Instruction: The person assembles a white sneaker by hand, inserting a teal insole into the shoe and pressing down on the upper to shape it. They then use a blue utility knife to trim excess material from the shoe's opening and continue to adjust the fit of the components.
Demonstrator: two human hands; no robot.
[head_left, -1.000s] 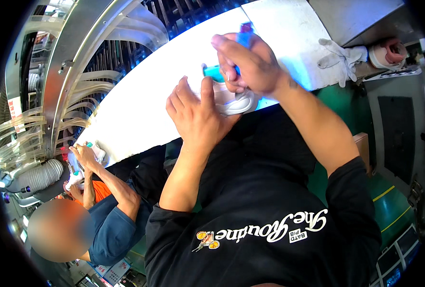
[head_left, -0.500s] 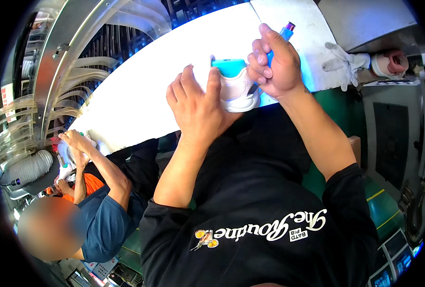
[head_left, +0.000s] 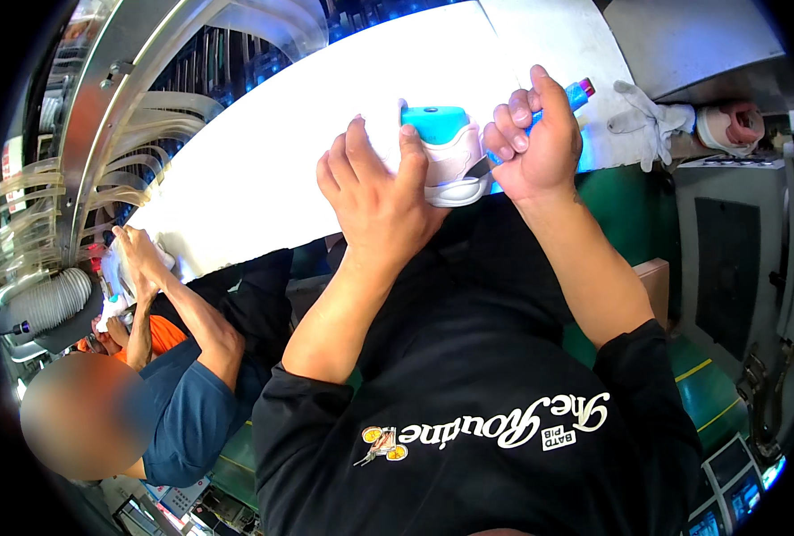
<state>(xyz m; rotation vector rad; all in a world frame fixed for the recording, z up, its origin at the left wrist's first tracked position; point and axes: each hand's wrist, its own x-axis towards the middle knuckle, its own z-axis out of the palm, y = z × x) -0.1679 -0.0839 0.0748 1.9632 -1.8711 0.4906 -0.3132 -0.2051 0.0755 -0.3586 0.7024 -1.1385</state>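
A white and pale pink shoe (head_left: 448, 166) with a thick white sole stands over the near edge of the white worktable. A bright blue last (head_left: 439, 126) fills its opening. My left hand (head_left: 377, 189) grips the shoe from its left side, thumb near the collar, some fingers hidden. In my right hand (head_left: 540, 143) is a slim blue-handled tool (head_left: 575, 95) with a reddish-purple end, the fingers curled round it. That fist is close to the shoe's right end. Between them shows a dark pointed patch; whether it is the tool's tip or part of the shoe, I cannot tell.
On the white worktable (head_left: 263, 152), a pale work glove (head_left: 642, 121) lies to the right, beside a pink and white shoe (head_left: 729, 128). A co-worker (head_left: 205, 393) works at the left. Curved clear strips (head_left: 129, 147) hang behind. A grey machine cabinet (head_left: 727, 241) stands right.
My right hand has moved a little right and toward me, tilting the tool's end further right. The shoe and my left hand have shifted slightly right.
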